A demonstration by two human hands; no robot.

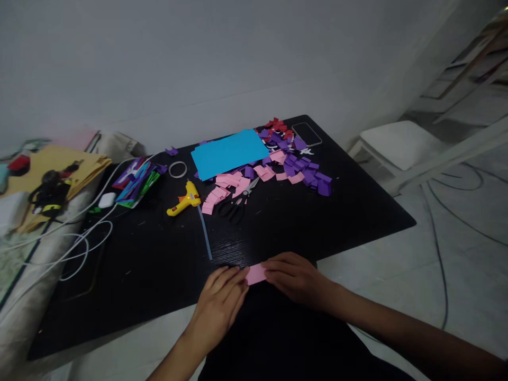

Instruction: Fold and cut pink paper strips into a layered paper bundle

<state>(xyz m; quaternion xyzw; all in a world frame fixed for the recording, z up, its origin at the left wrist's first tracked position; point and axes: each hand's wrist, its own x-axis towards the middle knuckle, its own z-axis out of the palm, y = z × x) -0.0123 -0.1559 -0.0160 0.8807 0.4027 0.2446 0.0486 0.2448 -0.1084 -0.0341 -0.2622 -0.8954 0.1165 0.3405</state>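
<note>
A small pink paper strip [256, 274] is stretched between my hands at the front edge of the black table [159, 264]. My left hand [223, 297] has its fingers closed on the strip's left end. At the right end, my right hand [294, 278] grips it the same way; both thumbs are mostly hidden. Beyond my hands lie black-handled scissors [233, 208] and a yellow glue gun [186, 199], a long clear glue stick [205, 233] trailing from it. Folded pink paper pieces [215, 199] are heaped beside the scissors.
Blue paper sheets [232, 153] lie at the back among purple [317, 177] and red paper pieces [277, 125]. A tape roll [178, 169], colourful packets [138, 180], a white case [107, 200] and looping white cables [85, 241] occupy the left. A white chair [391, 143] stands right.
</note>
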